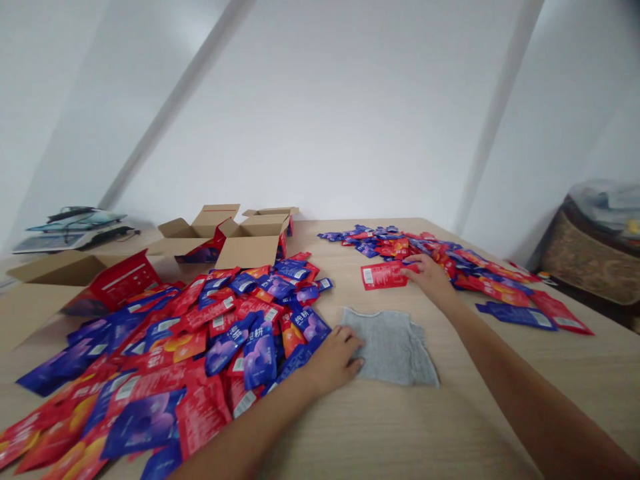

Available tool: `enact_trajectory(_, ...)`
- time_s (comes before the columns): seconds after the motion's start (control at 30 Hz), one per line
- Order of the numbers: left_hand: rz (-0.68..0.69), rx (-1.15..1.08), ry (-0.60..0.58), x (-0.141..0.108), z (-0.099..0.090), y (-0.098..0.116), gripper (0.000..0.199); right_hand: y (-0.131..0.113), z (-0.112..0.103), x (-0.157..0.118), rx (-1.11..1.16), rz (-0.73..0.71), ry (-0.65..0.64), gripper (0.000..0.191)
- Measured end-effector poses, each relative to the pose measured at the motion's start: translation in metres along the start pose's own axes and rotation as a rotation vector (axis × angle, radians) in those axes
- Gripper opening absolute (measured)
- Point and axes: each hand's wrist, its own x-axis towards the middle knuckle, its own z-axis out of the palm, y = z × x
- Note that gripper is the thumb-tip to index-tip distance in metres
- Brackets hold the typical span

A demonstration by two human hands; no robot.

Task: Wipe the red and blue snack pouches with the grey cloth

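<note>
My right hand (426, 275) grips the end of a red pouch (383, 275) between thumb and fingers. The pouch has a white barcode label and is held just over or on the table; I cannot tell which. Below it lies a grey cloth (390, 347), folded flat. At the cloth's left edge rests my left hand (334, 359), fingers slightly bent and apart, holding nothing. Close to its left side spreads a big heap of red and blue pouches (260, 350). Another heap of such pouches (395, 248) stretches behind and to the right of my right hand.
Open cardboard boxes (253, 248) with red sides stand at the back left. Behind them is a flat device with cables (75, 230). The wooden table (360, 440) meets a white wall (360, 120). A patterned chair (595, 257) stands at the right.
</note>
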Motion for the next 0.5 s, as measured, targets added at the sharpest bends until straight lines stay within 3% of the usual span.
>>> enact_trajectory(0.07, -0.052, -0.004, -0.021, 0.004, 0.002, 0.007, 0.032, -0.008, 0.004, -0.023, 0.252, 0.041, -0.069, 0.048)
enact_trajectory(0.13, -0.114, -0.022, -0.037, 0.007, 0.007, 0.016, 0.037, -0.011, 0.016, -0.043, 0.363, 0.072, -0.147, 0.048)
enact_trajectory(0.23, -0.237, -0.079, 0.060, 0.008, 0.018, 0.026, 0.042, -0.006, 0.041, -0.066, 0.356, 0.079, -0.185, 0.044)
enact_trajectory(0.33, -0.351, -0.144, 0.218, 0.004, 0.030, 0.026, 0.029, 0.003, 0.062, -0.080, 0.310, 0.091, -0.156, 0.047)
enact_trajectory(0.5, -0.306, -0.250, 0.281, -0.003, 0.036, 0.019, 0.025, 0.003, 0.070, -0.086, 0.314, 0.171, -0.254, 0.043)
